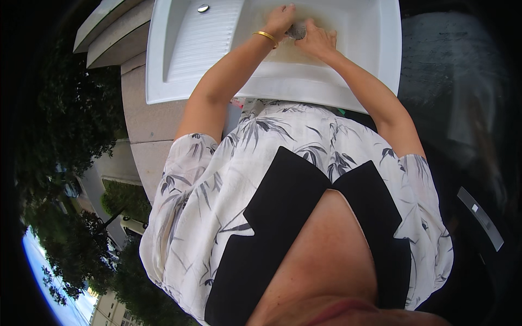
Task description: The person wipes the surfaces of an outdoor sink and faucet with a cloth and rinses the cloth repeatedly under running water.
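A white laundry sink [274, 83] stands before me, with brownish, cloudy water [293, 55] in its basin. Between my hands is a small, dark grey textured thing [297, 31], perhaps a scouring pad or a bunched cloth. My right hand [319, 40] is around its right side, with fingers on it. At its upper left, my left hand [281, 19] is bent and close against it; whether it grips the thing is unclear. A gold-coloured bracelet [266, 35] circles my left wrist.
A ribbed washboard slope [206, 45] fills the sink's left part, with a round metal cap [203, 8] above it. Pale stone ledges [118, 36] and paving [140, 118] lie to the left. Dark glass [444, 81] stands at the right, with a metal handle plate [481, 218].
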Motion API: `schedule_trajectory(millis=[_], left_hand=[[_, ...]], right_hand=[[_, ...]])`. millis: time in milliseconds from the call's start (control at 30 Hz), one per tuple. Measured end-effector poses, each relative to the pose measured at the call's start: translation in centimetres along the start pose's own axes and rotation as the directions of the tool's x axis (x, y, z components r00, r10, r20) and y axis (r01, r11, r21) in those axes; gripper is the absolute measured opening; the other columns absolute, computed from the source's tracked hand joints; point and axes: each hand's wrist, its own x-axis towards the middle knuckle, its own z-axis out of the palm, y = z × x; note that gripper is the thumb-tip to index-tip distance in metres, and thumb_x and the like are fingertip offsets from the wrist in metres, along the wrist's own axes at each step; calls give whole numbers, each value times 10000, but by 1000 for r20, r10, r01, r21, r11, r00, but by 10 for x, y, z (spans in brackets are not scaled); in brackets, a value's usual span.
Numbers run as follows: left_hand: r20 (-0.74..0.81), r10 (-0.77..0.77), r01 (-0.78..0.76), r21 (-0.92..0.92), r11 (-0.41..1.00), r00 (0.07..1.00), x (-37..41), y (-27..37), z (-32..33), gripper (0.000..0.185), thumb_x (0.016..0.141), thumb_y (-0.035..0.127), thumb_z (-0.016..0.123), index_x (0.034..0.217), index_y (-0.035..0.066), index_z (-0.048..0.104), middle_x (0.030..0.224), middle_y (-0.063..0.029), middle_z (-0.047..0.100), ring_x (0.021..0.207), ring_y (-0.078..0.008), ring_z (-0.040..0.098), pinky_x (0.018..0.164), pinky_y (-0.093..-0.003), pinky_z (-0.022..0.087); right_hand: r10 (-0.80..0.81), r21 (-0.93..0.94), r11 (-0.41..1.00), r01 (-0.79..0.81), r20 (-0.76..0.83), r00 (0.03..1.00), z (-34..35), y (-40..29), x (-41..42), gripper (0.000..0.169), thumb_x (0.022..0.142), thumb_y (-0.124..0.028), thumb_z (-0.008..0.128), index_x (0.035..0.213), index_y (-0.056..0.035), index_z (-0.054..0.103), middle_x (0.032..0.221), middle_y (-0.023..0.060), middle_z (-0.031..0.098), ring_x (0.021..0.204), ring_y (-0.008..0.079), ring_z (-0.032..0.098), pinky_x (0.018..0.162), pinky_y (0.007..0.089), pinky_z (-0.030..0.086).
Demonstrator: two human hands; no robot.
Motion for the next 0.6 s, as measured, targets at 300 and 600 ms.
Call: schedule_trajectory(millis=[300,600], left_hand=[[772,-77,-732,624,273,630,-131,5,-114,874,770,707,430,1370,83,314,1346,-218,384,1271,-371,332,1064,-443,248],[858,-48,-846,512,153,511,-136,-28,-9,809,826,654,388,1212,-57,424,1197,-255,502,1220,-320,413,1089,-448,173]], right_hand=[[-27,268,959,95,-247,969,-42,107,-48,559,644,-312,697,1092,-31,516,924,128,625,866,248,600,769,344,469],[93,353,932,79,-444,891,-66,121,-76,509,637,-306,735,1003,-8,545,885,127,628,817,250,612,746,333,482]])
